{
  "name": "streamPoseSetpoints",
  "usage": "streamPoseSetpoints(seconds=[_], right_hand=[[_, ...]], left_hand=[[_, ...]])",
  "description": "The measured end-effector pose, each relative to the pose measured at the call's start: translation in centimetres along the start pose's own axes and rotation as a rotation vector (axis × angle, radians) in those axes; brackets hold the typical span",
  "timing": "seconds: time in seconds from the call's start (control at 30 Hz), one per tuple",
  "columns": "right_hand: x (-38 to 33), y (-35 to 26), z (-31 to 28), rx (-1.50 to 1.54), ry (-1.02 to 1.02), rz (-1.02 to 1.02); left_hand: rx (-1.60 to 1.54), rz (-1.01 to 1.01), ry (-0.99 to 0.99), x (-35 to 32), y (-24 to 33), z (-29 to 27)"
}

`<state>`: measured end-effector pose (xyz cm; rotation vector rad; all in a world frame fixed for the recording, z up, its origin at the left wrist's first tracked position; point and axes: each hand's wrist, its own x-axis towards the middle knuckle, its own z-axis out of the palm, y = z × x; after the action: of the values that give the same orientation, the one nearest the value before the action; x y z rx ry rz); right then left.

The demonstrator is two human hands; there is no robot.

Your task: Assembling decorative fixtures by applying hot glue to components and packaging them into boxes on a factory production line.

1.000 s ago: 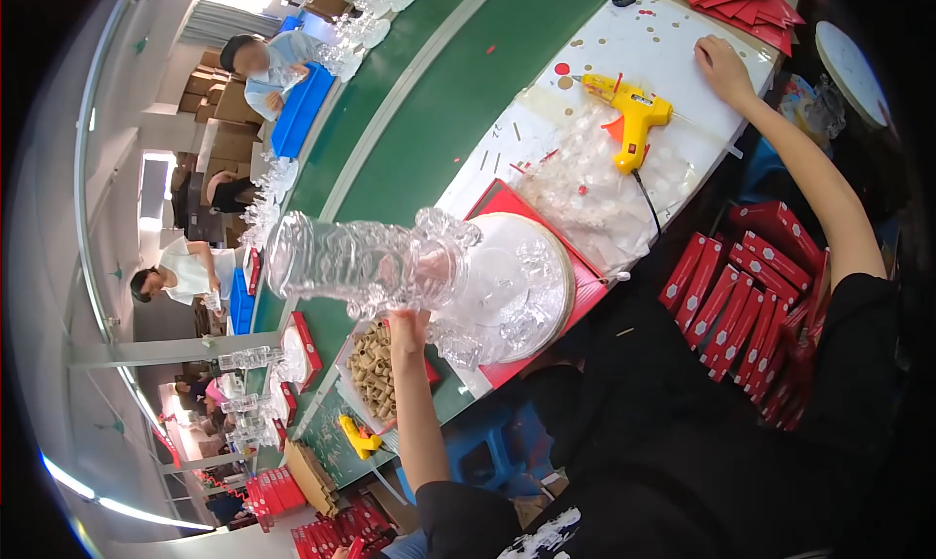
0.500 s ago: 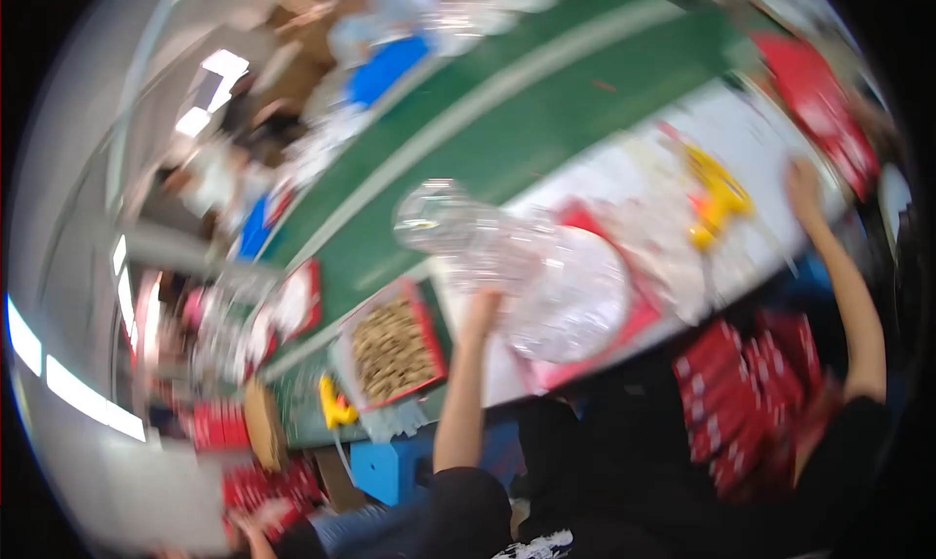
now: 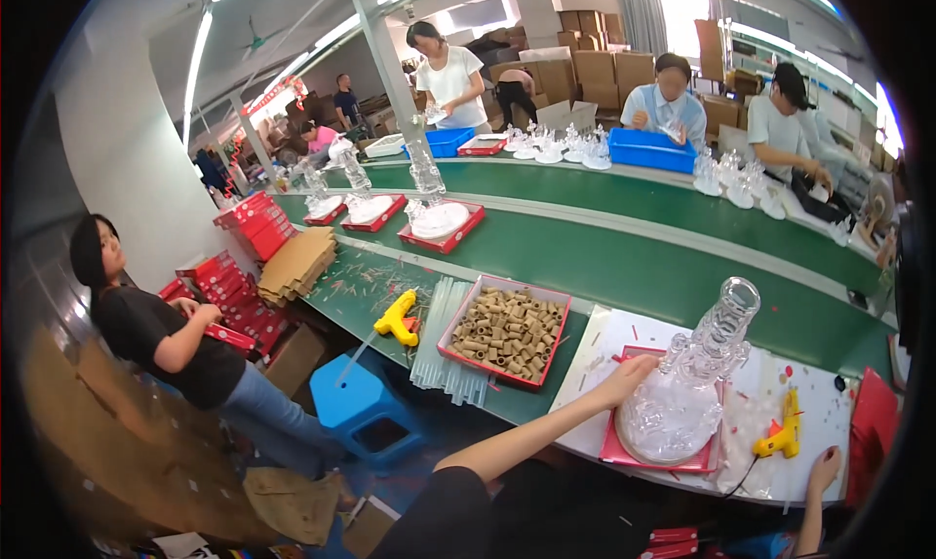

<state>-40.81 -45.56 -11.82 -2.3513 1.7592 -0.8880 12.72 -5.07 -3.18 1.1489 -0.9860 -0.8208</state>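
Note:
My left hand [image 3: 632,380] grips the side of a clear plastic ornament [image 3: 704,356], its fingers partly hidden against it. The ornament has a round white base [image 3: 673,432] and a tall open tube at its top. Beneath the base lies a shallow red box tray [image 3: 614,444]. At the right, my right hand [image 3: 825,469] rests on the near edge of the white work board [image 3: 585,384], fingers stretched out and holding nothing. Between the ornament and that hand lies a yellow glue gun [image 3: 782,430], beside crumpled clear plastic film [image 3: 746,452].
Left of the board stand a box of short brown tubes [image 3: 507,330], clear glue sticks [image 3: 450,340] and another yellow glue gun [image 3: 398,317]. Similar ornaments in red trays [image 3: 441,230] line the green table [image 3: 546,208]. A blue stool [image 3: 361,403] and a person [image 3: 166,335] are at left; co-workers sit across.
My view has swung leftward and up, from blurred and tilted to sharp. My left hand stays at the ornament and my right hand stays on the board's edge.

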Motion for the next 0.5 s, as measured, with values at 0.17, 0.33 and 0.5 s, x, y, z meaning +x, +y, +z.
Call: streamPoseSetpoints(seconds=[0.17,0.33,0.5], right_hand=[[3.2,0.9,-5.9,0.05,0.028,0.08],[1.0,-18.6,-6.8,0.411,-0.016,-0.344],[-4.0,-36.6,-2.5,0.634,-0.538,-0.53]], left_hand=[[0.716,-0.037,-0.146,3.1,2.8,0.8],[0.98,-0.429,-0.417,4.9,4.6,1.3],[1.067,-0.352,-0.37,7.8,-4.1,-0.1]])
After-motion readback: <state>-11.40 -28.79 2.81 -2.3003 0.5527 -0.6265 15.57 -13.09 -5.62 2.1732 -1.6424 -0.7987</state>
